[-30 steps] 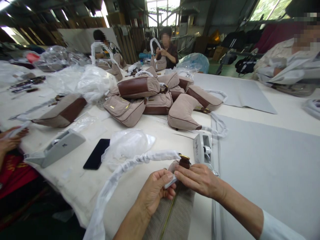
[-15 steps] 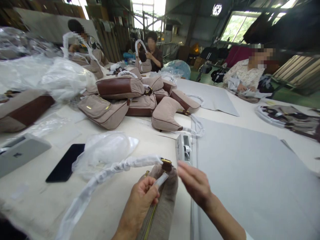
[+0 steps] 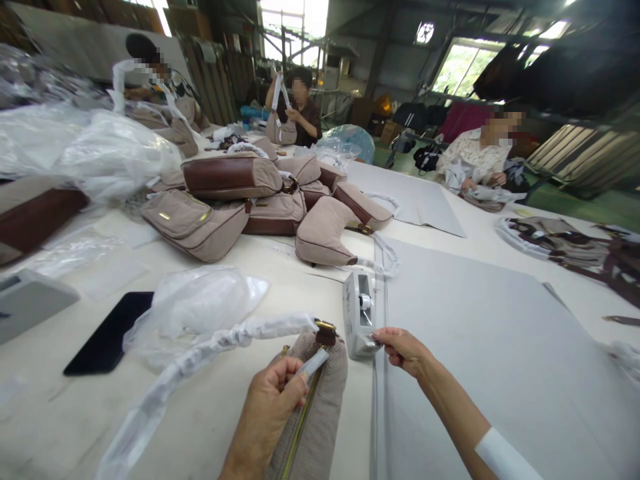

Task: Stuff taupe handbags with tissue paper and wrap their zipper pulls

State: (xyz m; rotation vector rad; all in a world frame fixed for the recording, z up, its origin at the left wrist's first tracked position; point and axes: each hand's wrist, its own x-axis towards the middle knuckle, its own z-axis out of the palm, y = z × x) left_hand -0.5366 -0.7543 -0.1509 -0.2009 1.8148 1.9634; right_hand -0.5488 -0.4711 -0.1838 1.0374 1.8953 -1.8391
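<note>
- While the left hand [image 3: 275, 400] pinches a translucent strip [image 3: 314, 365] between thumb and fingers, the right hand [image 3: 407, 352] is at the near end of a tape dispenser [image 3: 356, 317], fingers bent in; cannot tell whether they have closed on tape.
- Taupe handbag [image 3: 330, 393] on the desk [image 3: 250, 397], beneath and just right of the left hand; brass zipper [image 3: 295, 445] faces up. Strip lies over it; cannot tell if the two are joined.
- Brown tab [image 3: 325, 339] with gold ring [image 3: 326, 325] just beyond the left fingertips. From there a strap [image 3: 200, 360] in white wrapping arcs out past the left hand and down its left side.
- Grey sheet [image 3: 480, 353] under and right of the right hand.
- Left of and beyond the left hand: crumpled clear plastic [image 3: 200, 310], touching a dark phone [image 3: 103, 340].
- Well beyond both hands: heap of taupe-and-brown bags [image 3: 270, 217].
- Farther out, two co-workers; a third beyond the right hand, off to its right, grey material [image 3: 463, 175] at that person's hands.
</note>
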